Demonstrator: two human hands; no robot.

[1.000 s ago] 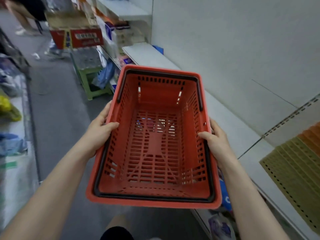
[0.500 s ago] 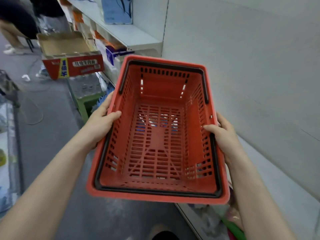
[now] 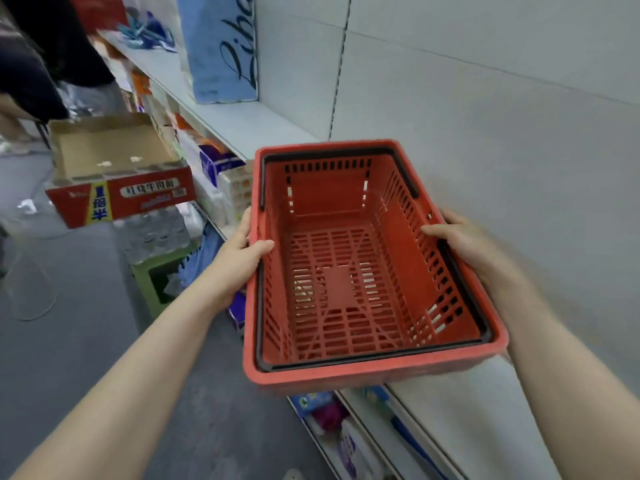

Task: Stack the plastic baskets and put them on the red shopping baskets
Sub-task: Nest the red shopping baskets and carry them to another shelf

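Red basket (image 3: 349,282): you swung it rightward, now over white shelf (image 3: 460,410), closer to wall. Open carton (image 3: 114,168): nearer in view than before. Blue bag (image 3: 221,46): newly in view, upper shelf.

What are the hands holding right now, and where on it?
One empty red shopping basket, held by its long side rims: left hand on the left rim, right hand on the right.

One red basket (image 3: 349,278), two hands, one open cardboard box (image 3: 114,168), one green stool (image 3: 156,275).
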